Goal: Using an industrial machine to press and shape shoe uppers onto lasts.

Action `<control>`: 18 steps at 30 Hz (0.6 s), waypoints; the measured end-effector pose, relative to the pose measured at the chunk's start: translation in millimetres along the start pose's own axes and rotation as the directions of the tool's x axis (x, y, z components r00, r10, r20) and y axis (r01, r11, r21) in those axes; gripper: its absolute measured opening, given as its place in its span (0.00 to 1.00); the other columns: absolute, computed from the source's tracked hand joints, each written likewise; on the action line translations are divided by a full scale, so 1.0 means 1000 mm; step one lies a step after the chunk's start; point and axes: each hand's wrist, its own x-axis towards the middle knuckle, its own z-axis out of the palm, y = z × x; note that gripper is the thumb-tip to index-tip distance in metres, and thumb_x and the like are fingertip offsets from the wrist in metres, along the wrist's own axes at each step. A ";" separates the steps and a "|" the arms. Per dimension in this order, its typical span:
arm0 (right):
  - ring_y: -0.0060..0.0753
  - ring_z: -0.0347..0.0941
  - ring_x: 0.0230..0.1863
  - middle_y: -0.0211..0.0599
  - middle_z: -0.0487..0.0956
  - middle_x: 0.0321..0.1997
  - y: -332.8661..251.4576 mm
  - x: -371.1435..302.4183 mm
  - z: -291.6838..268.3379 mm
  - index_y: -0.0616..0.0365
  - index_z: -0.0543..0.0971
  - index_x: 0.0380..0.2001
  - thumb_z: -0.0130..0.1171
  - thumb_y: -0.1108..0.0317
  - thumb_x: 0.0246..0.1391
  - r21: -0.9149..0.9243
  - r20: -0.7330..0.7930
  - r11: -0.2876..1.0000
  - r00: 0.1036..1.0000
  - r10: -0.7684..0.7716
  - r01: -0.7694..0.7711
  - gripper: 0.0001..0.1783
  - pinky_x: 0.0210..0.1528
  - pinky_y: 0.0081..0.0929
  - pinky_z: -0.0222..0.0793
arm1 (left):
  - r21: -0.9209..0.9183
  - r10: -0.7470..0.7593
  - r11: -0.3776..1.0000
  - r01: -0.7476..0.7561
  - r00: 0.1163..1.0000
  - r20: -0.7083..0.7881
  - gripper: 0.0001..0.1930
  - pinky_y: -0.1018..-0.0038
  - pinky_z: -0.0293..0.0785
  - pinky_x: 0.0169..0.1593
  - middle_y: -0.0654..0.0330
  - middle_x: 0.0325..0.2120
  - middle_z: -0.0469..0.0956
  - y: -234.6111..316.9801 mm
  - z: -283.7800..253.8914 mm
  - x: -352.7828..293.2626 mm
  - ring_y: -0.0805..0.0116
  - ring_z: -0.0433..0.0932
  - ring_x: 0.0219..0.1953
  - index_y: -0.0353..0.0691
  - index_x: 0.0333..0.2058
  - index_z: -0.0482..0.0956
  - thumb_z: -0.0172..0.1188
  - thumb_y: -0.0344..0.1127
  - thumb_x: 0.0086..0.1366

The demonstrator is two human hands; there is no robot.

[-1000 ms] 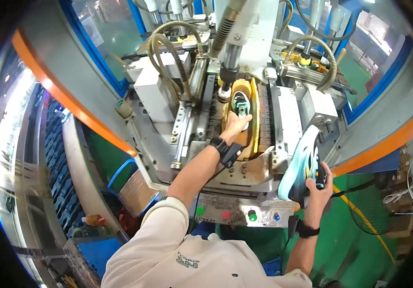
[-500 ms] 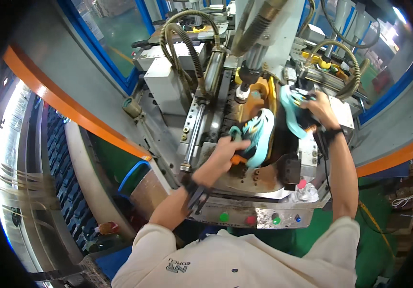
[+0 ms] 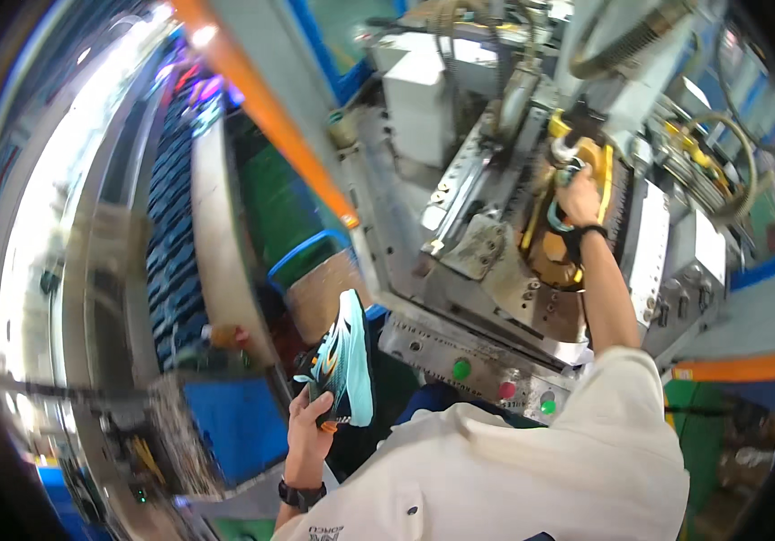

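Note:
My left hand (image 3: 308, 417) is closed around the heel end of a teal and black sneaker (image 3: 355, 370), its toe tipped up and its teal sole facing right. It is held to the left of the press machine. My right hand (image 3: 578, 197) reaches into the machine's yellow-edged well, fingers closed on a second sneaker (image 3: 556, 216). Only a teal edge of that one shows; my hand and wrist cover the rest. Beneath it lies an orange-brown pad (image 3: 557, 257) in the well, and the machine's press head (image 3: 577, 126) stands just above.
Along the front of the machine runs a metal control panel (image 3: 433, 353) with green and red buttons. A conveyor with a dark blue ridged belt (image 3: 171, 234) lies to the left. An orange rail (image 3: 266, 104) and a cardboard piece (image 3: 326, 293) sit between them.
The view has turned left. My left hand has lifted its sneaker out of the machine and moved left. My right hand has carried the other sneaker from the right side into the well.

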 end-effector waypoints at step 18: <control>0.53 0.68 0.45 0.47 0.73 0.38 -0.005 -0.342 0.124 0.60 0.75 0.36 0.54 0.76 0.49 0.519 0.152 0.530 0.537 -0.830 0.671 0.09 0.50 0.43 0.64 | -0.330 -0.129 0.944 -0.020 0.897 -0.422 0.11 0.75 0.76 0.41 0.59 0.37 0.79 -0.120 -0.112 -0.167 0.73 0.79 0.38 0.29 0.41 0.77 0.61 0.31 0.63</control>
